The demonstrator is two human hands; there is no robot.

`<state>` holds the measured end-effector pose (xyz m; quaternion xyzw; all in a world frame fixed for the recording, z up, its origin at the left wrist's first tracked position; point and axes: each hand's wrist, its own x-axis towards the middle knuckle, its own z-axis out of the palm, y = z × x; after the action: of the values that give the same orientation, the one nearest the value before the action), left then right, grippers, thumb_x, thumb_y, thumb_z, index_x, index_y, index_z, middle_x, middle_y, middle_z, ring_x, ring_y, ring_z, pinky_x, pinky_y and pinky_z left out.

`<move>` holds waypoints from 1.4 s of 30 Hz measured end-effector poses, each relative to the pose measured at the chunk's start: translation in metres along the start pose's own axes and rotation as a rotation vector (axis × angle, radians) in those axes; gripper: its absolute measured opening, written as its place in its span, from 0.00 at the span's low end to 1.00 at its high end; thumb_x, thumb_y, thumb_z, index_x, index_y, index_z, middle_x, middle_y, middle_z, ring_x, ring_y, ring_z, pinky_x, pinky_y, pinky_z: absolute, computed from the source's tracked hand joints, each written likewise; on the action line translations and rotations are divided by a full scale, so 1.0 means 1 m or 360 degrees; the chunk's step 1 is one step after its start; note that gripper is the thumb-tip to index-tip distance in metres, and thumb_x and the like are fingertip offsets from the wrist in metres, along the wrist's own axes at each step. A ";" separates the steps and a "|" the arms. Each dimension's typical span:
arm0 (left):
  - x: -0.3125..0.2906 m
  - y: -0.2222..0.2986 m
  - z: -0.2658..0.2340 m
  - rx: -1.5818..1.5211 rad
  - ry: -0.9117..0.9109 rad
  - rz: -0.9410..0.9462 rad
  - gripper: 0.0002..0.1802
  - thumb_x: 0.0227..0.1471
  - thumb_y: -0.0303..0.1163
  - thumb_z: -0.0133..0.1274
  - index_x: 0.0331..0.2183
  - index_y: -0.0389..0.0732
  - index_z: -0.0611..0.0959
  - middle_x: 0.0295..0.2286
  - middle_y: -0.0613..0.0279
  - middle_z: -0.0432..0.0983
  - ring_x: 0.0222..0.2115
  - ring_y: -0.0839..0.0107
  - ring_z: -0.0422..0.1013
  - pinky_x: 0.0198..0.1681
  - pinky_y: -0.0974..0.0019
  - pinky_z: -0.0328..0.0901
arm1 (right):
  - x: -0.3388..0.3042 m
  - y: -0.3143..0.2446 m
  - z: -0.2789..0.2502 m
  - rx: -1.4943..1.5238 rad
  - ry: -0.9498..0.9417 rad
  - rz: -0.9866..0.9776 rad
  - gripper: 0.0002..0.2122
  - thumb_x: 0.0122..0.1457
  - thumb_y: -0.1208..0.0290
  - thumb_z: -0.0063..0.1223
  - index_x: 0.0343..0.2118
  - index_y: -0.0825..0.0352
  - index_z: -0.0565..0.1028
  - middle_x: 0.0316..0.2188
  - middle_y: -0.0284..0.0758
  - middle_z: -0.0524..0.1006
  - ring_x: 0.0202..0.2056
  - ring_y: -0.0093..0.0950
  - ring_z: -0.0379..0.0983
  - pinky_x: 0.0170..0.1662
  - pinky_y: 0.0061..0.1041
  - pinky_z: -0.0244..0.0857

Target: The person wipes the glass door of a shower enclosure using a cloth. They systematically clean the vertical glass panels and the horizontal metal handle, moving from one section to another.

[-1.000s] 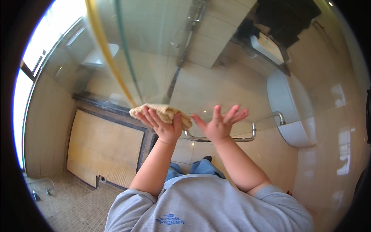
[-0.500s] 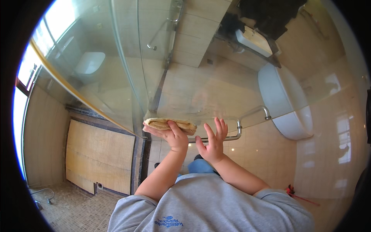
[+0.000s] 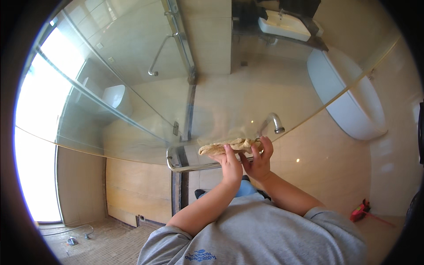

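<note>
The folded tan cloth (image 3: 213,149) is at the glass panel (image 3: 247,99), just above the metal handle (image 3: 196,168) and farther right along it than half a second ago; the right hand (image 3: 258,164), spread and apart then, now has bent fingers at the cloth's right end, so the cloth seems to be under two-handed control; the left hand (image 3: 230,168) is partly closed, gripping it with the thumb on the near side; whether the cloth presses the glass, I cannot tell.

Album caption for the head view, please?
Left hand and right hand hold a tan cloth by a glass panel.
</note>
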<state>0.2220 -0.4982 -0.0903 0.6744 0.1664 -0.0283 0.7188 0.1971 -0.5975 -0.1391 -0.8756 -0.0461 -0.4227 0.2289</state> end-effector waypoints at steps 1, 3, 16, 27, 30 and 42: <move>-0.004 -0.003 0.007 0.0059 -0.0043 0.0041 0.51 0.64 0.53 0.39 0.63 0.28 0.30 0.64 0.40 0.23 0.66 0.56 0.31 0.67 0.63 0.31 | -0.003 0.009 -0.004 -0.0071 -0.0029 0.0014 0.34 0.47 0.70 0.66 0.58 0.65 0.61 0.59 0.53 0.55 0.58 0.55 0.53 0.58 0.49 0.54; -0.008 -0.010 0.021 0.0167 -0.0063 0.0054 0.50 0.64 0.53 0.38 0.62 0.25 0.33 0.64 0.38 0.24 0.66 0.55 0.30 0.66 0.61 0.29 | -0.010 0.023 -0.010 -0.0109 -0.0042 0.0096 0.36 0.49 0.72 0.64 0.61 0.68 0.57 0.60 0.54 0.54 0.59 0.57 0.52 0.59 0.51 0.53; -0.005 -0.049 0.024 0.0663 -0.0595 0.0283 0.37 0.66 0.44 0.37 0.62 0.26 0.46 0.62 0.37 0.39 0.64 0.51 0.37 0.66 0.56 0.31 | -0.039 0.028 -0.026 0.0100 -0.0162 0.0089 0.28 0.52 0.56 0.59 0.58 0.52 0.68 0.64 0.47 0.53 0.62 0.63 0.44 0.60 0.62 0.43; 0.011 -0.006 -0.096 0.1638 -0.0197 0.1609 0.38 0.53 0.42 0.57 0.60 0.38 0.63 0.61 0.29 0.38 0.61 0.25 0.37 0.61 0.31 0.42 | -0.028 0.025 0.051 -0.0358 0.0315 0.0183 0.43 0.47 0.45 0.64 0.62 0.55 0.54 0.63 0.58 0.43 0.58 0.69 0.43 0.54 0.71 0.45; 0.047 -0.002 -0.144 0.2174 -0.0096 0.1410 0.40 0.57 0.49 0.49 0.64 0.41 0.58 0.64 0.34 0.36 0.65 0.33 0.31 0.65 0.36 0.32 | -0.045 0.004 0.067 -0.0286 0.0311 0.0491 0.43 0.47 0.49 0.65 0.62 0.61 0.53 0.63 0.58 0.44 0.60 0.65 0.45 0.58 0.64 0.45; 0.058 -0.043 -0.230 0.2031 -0.0702 0.0988 0.43 0.55 0.47 0.52 0.65 0.44 0.55 0.66 0.47 0.37 0.66 0.42 0.34 0.66 0.42 0.37 | -0.061 -0.092 0.085 0.1396 0.0288 0.1163 0.26 0.61 0.77 0.53 0.60 0.66 0.57 0.55 0.38 0.64 0.56 0.29 0.63 0.58 0.29 0.60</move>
<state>0.2195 -0.2665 -0.1555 0.9556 -0.2289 -0.0498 0.1789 0.1941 -0.4716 -0.1983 -0.6183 0.1080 -0.3308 0.7047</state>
